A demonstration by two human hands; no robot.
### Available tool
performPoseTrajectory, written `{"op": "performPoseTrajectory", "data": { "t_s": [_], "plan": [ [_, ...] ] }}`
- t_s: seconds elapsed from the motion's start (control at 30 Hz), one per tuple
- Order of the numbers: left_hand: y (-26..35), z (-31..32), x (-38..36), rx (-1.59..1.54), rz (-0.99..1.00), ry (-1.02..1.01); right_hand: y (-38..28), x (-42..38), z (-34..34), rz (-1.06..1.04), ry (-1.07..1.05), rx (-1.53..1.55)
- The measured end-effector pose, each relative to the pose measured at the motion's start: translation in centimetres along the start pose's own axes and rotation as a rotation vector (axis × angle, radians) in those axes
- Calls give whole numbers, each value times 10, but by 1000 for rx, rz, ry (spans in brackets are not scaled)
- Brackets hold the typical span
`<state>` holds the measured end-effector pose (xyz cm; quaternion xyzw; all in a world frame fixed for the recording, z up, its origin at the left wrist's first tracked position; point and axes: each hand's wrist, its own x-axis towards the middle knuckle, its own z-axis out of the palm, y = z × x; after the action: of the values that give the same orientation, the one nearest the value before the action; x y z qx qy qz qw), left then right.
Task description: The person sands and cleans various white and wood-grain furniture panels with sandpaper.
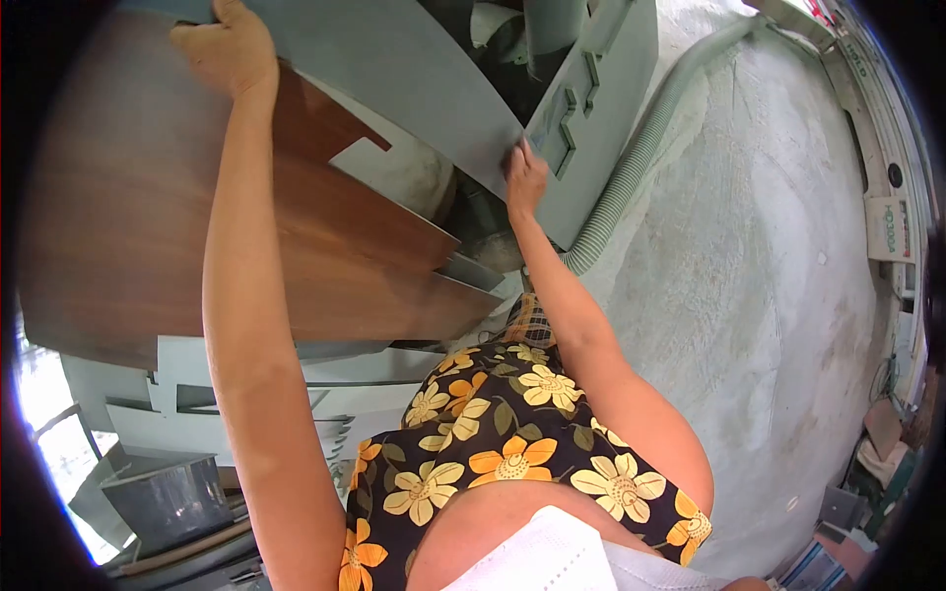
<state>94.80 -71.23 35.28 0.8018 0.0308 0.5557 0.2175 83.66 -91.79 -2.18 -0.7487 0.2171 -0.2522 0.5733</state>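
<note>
Head view, entries as I log them from my station.

Item one: large thin grey sheet panel (414,69), running from 11 o'clock down towards centre, its lower corner near 1 o'clock of centre. Both hands are on it.

Item two: left hand (225,49), at 11 o'clock, arm fully extended. Fingers curled over the panel's upper edge, closed on it; the fingertips are hidden behind the sheet.

Item three: right hand (524,177), just above centre. Fingers pinched on the panel's lower corner; I cannot tell how many fingers bear on it.

Item four: stack of brown wood-grain laminate boards (365,256), lying under the grey panel, from 9 o'clock to centre, edges fanned out.

Item five: grey cut-out board with stepped notches (591,108), at 12 o'clock, leaning just beside the right hand.

Item six: pale ribbed flexible hose (641,148), curving from 1 o'clock down to centre across the dusty grey floor (769,295).

Item seven: grey offcut pieces (197,394), piled at 8 o'clock, below the laminate boards.

Item eight: black dress with yellow flower print (503,433), at 6 o'clock, the wearer's own.
</note>
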Motion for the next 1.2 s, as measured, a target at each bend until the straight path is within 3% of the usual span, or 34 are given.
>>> {"op": "performPoseTrajectory", "data": {
  "t_s": [0.07,0.13,0.17,0.2,0.27,0.3,0.33,0.37,0.43,0.53,0.6,0.67,0.87,0.97,1.07,1.13,1.2],
  "plan": [
    [-2,-1,1,56,47,56,-73,15,2,-199,16,110],
    [34,-19,-9,129,-29,66,-129,19,9,-338,-57,215],
    [41,-29,-12,-6,-113,-1,-134,15,19,-422,-39,149],
    [26,-31,-11,28,-42,11,-132,12,26,-509,-13,87],
    [41,-61,-13,21,-289,-199,-95,2,33,-473,-30,87],
    [25,-69,-16,-63,-255,-240,-52,-1,38,-474,-45,-30],
    [3,-74,-25,-146,-219,-289,-9,-4,38,-278,-182,-130],
    [-6,-88,-27,-188,-231,-305,-32,-19,16,58,-231,20],
    [-20,-112,-32,-138,-139,-261,-35,-23,1,61,-232,74],
    [-49,-143,-47,146,50,-128,-75,17,0,-373,-55,35],
    [-70,-165,-54,291,76,-60,-178,23,-10,-565,-69,223],
    [-89,-183,-65,420,-1,-92,-257,17,-4,-681,-118,395],
    [-126,-238,-132,463,-91,-177,-409,-35,54,-1395,-220,429],
    [-137,-273,-192,466,-195,-224,-459,-50,92,-1522,-270,349],
    [-156,-318,-277,410,-437,-247,-513,-51,134,-1610,-108,284],
    [-167,-349,-341,425,-665,-265,-553,-45,160,-1626,118,285],
    [-183,-383,-421,504,-770,-192,-580,-47,169,-1564,152,340]
  ]
}}
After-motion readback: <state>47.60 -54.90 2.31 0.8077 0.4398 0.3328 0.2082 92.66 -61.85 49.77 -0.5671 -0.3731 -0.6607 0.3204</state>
